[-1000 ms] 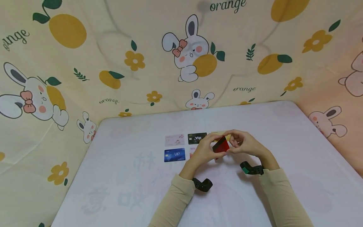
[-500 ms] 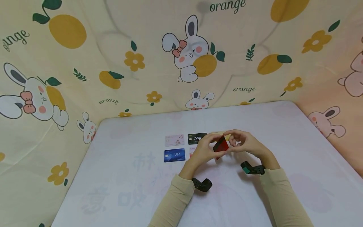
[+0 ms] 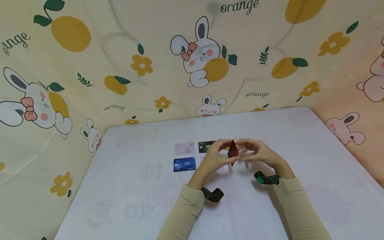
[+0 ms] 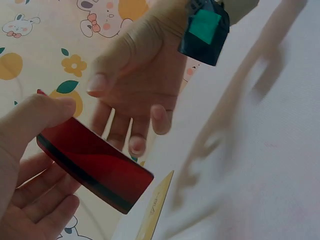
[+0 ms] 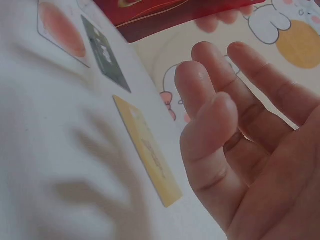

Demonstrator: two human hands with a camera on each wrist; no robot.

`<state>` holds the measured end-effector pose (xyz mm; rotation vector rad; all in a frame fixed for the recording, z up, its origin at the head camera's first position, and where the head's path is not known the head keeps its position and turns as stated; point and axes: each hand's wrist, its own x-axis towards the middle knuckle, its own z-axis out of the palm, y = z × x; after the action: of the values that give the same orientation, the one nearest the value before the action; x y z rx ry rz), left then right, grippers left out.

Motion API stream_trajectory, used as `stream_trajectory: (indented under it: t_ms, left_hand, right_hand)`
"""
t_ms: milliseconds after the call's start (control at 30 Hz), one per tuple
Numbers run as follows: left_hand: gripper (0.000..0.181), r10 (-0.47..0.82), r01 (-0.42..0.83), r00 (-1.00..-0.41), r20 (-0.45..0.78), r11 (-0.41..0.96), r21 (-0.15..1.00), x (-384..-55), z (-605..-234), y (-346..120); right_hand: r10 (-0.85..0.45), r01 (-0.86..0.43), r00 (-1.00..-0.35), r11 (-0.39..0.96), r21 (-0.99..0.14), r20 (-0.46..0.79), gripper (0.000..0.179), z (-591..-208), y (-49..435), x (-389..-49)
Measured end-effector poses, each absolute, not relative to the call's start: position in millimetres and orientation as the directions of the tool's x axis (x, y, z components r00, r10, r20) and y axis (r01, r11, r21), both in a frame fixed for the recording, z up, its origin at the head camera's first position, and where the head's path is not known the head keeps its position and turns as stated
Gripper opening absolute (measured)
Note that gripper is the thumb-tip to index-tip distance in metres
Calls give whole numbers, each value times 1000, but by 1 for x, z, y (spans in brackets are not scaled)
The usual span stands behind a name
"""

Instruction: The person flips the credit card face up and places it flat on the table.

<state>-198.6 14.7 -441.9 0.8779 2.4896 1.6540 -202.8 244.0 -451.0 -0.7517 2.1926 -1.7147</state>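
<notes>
Just above the table, my left hand [image 3: 213, 157] pinches a red card [image 4: 102, 162] between thumb and fingers. A dark stripe runs along one long edge of the card, which looks slightly bowed in the left wrist view. To its right is my right hand [image 3: 261, 155], fingers loosely bent and nothing between them. In the right wrist view, the tips of the thumb [image 5: 212, 122] and forefinger overlap, and the red card [image 5: 165, 17] shows beyond them. A gold card [image 5: 150, 155] lies flat on the table beside the right hand, mostly hidden by the hands in the head view.
On the white table [image 3: 135, 186] lie a pale pink card [image 3: 184, 148], a blue VIP card [image 3: 184, 164] and a black VIP card [image 3: 205, 147]. Another pinkish card [image 3: 202, 157] is partly covered by the left hand. A patterned cloth [image 3: 144, 33] hangs behind.
The red card has turned more edge-on to the head view and shifted slightly left with my left hand. My right fingers have come off its edge.
</notes>
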Motion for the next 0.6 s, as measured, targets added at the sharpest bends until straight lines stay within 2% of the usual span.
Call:
stream_trajectory:
  t_ms: [267, 600]
  left_hand:
    - [59, 459, 444, -835, 304, 235, 865, -199, -441, 13]
    - [61, 450, 439, -838, 309, 220, 871, -196, -436, 11]
  right_hand:
    - [-589, -183, -805, 125, -975, 75, 55, -456, 238, -204]
    - [-592, -139, -805, 139, -980, 31, 63, -460, 231, -204]
